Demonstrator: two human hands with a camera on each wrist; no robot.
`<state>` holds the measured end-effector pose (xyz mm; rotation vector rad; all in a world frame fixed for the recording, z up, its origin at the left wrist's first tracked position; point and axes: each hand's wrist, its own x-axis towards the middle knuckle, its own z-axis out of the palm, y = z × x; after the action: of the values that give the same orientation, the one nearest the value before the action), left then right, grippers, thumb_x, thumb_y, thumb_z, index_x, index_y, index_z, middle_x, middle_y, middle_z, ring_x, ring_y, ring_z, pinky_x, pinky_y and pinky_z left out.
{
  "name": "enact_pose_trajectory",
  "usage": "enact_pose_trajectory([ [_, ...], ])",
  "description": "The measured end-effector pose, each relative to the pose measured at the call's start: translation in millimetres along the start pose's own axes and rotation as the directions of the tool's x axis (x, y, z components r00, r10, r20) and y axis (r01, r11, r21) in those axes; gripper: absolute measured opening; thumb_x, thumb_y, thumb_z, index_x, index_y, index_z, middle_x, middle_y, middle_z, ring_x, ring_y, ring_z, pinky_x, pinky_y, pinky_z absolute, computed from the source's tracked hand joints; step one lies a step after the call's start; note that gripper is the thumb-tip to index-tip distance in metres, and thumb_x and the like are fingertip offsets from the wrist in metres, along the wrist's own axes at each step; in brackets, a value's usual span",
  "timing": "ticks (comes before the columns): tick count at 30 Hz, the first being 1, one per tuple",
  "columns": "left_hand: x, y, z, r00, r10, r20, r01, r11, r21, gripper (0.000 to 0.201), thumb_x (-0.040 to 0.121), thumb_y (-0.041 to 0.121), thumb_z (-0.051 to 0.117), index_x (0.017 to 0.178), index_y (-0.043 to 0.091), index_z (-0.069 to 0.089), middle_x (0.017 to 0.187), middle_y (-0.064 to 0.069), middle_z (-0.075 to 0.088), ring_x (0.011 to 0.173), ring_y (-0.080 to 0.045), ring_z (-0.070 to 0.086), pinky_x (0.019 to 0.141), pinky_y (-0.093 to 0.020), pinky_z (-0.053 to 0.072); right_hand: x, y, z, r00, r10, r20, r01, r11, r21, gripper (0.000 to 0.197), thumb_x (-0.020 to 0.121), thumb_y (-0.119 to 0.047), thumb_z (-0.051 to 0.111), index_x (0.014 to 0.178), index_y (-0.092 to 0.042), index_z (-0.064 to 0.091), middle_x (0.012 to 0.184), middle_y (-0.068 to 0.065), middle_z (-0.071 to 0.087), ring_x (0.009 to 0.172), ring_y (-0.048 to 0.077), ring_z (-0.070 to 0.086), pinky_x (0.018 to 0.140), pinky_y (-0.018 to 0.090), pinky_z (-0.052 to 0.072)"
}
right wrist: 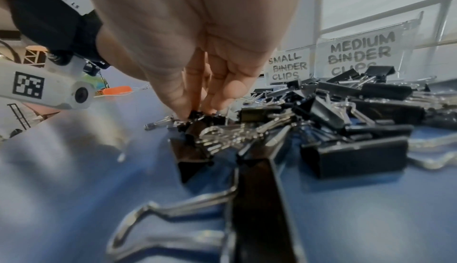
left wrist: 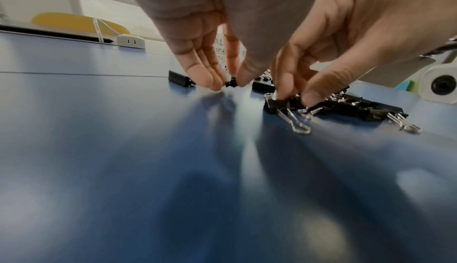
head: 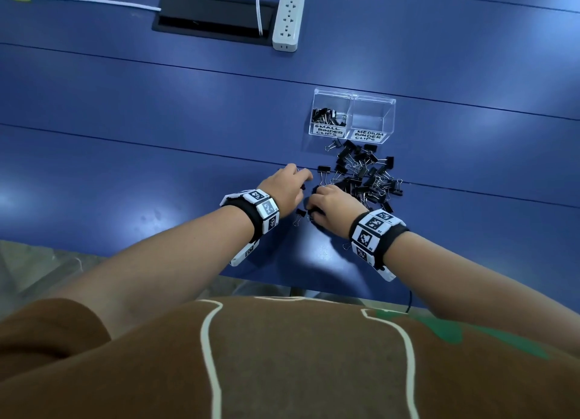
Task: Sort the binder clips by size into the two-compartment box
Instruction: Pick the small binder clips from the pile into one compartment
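A heap of black binder clips (head: 364, 177) in two sizes lies on the blue table, just in front of the clear two-compartment box (head: 389, 117). The box's left half, labelled small, holds several clips (head: 326, 116); the right half, labelled medium, is bare. My left hand (head: 301, 183) is at the heap's left edge and pinches a small clip (left wrist: 231, 84) between thumb and fingertips against the table. Beside it, my right hand (head: 314, 205) pinches another small clip (right wrist: 195, 117) at the heap's near left corner. A loose small clip (head: 299, 214) lies between my wrists.
A white power strip (head: 287, 20) and a black cable hatch (head: 213, 14) sit at the far side of the table. The table's front edge (head: 314, 285) runs close under my forearms. Bare blue tabletop spreads to the left of the hands.
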<state>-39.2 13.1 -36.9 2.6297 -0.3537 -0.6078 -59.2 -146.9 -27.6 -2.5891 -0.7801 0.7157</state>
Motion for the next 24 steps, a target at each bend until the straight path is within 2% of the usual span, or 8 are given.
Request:
enact_pose_trajectory([
  [3, -4, -3, 2, 0.999, 0.018, -0.044, -0.019, 0.999, -0.037, 0.024, 0.09, 0.007, 0.047, 0.112, 0.006, 0.058, 0.107, -0.018, 0.046, 0.078, -0.036, 0.055, 0.073, -0.046, 0.052, 0, 5, -2, 0.997, 0.027, -0.078, -0.017, 0.992, 0.127, 0.023, 0.088, -0.012, 0.052, 0.107, -0.006, 0.065, 0.103, 0.018, 0.06, 0.1, 0.034, 0.054, 0.094, 0.036, 0.041],
  [6, -5, -3, 0, 0.994, -0.055, -0.099, 0.036, 0.982, -0.184, 0.017, 0.088, 0.005, 0.046, 0.1, 0.003, 0.057, 0.102, -0.011, 0.041, 0.076, -0.036, 0.055, 0.076, -0.044, 0.052, -2, 9, -13, 0.97, 0.158, -0.185, -0.094, 0.945, 0.314, 0.019, 0.091, -0.012, 0.05, 0.103, -0.008, 0.065, 0.102, 0.011, 0.058, 0.091, 0.02, 0.054, 0.088, 0.021, 0.038],
  [9, -6, 0, -3, 0.989, -0.092, -0.114, 0.052, 0.948, -0.314, 0.007, 0.085, 0.008, 0.048, 0.089, 0.006, 0.054, 0.104, -0.009, 0.043, 0.07, -0.028, 0.051, 0.076, -0.038, 0.052, -5, 14, -26, 0.92, 0.326, -0.217, -0.207, 0.876, 0.436, 0.018, 0.095, -0.019, 0.045, 0.097, -0.012, 0.062, 0.094, 0.0, 0.058, 0.071, 0.006, 0.05, 0.075, 0.027, 0.044],
  [12, -10, 8, -6, 0.994, -0.078, -0.081, 0.05, 0.954, -0.294, 0.007, 0.085, 0.014, 0.051, 0.082, 0.011, 0.046, 0.093, -0.004, 0.045, 0.07, -0.027, 0.048, 0.069, -0.037, 0.047, -7, 23, -32, 0.871, 0.463, -0.164, -0.256, 0.713, 0.653, 0.02, 0.095, -0.017, 0.043, 0.093, -0.012, 0.062, 0.08, 0.003, 0.062, 0.06, 0.013, 0.053, 0.062, 0.035, 0.05],
  [16, -18, 16, -4, 0.998, -0.042, 0.037, 0.047, 0.989, -0.139, 0.023, 0.084, 0.023, 0.059, 0.082, 0.013, 0.038, 0.089, -0.004, 0.045, 0.072, -0.023, 0.042, 0.067, -0.033, 0.038, -9, 24, -34, 0.856, 0.507, -0.098, -0.22, 0.53, 0.819, 0.03, 0.093, -0.005, 0.037, 0.085, -0.012, 0.065, 0.067, 0.004, 0.057, 0.051, 0.011, 0.051, 0.05, 0.024, 0.049],
  [19, -24, 17, 2, 0.992, -0.008, 0.123, 0.013, 0.999, -0.039, 0.027, 0.077, 0.019, 0.062, 0.084, 0.014, 0.036, 0.092, -0.008, 0.047, 0.077, -0.026, 0.044, 0.071, -0.038, 0.043, -12, 18, -30, 0.875, 0.483, 0.025, -0.236, 0.38, 0.894, 0.031, 0.092, -0.007, 0.037, 0.073, -0.011, 0.062, 0.065, 0.008, 0.053, 0.048, 0.017, 0.048, 0.041, 0.026, 0.046],
  [21, -26, 17, 5, 0.989, -0.006, 0.148, 0.007, 1.0, -0.004, 0.024, 0.077, 0.013, 0.06, 0.086, 0.013, 0.037, 0.097, -0.012, 0.049, 0.081, -0.029, 0.046, 0.073, -0.041, 0.044, -14, 14, -23, 0.891, 0.447, 0.086, -0.303, 0.442, 0.844, 0.024, 0.091, -0.018, 0.047, 0.072, -0.011, 0.06, 0.064, 0.007, 0.053, 0.048, 0.019, 0.048, 0.046, 0.029, 0.045],
  [24, -27, 19, 4, 0.989, -0.025, 0.144, 0.027, 1.0, -0.009, 0.017, 0.08, 0.005, 0.054, 0.093, 0.007, 0.043, 0.101, -0.015, 0.051, 0.086, -0.032, 0.048, 0.076, -0.04, 0.041, -18, 11, -11, 0.943, 0.333, -0.012, -0.286, 0.826, 0.485, 0.018, 0.083, -0.029, 0.066, 0.084, -0.011, 0.064, 0.08, 0.005, 0.063, 0.068, 0.018, 0.057, 0.068, 0.03, 0.048],
])
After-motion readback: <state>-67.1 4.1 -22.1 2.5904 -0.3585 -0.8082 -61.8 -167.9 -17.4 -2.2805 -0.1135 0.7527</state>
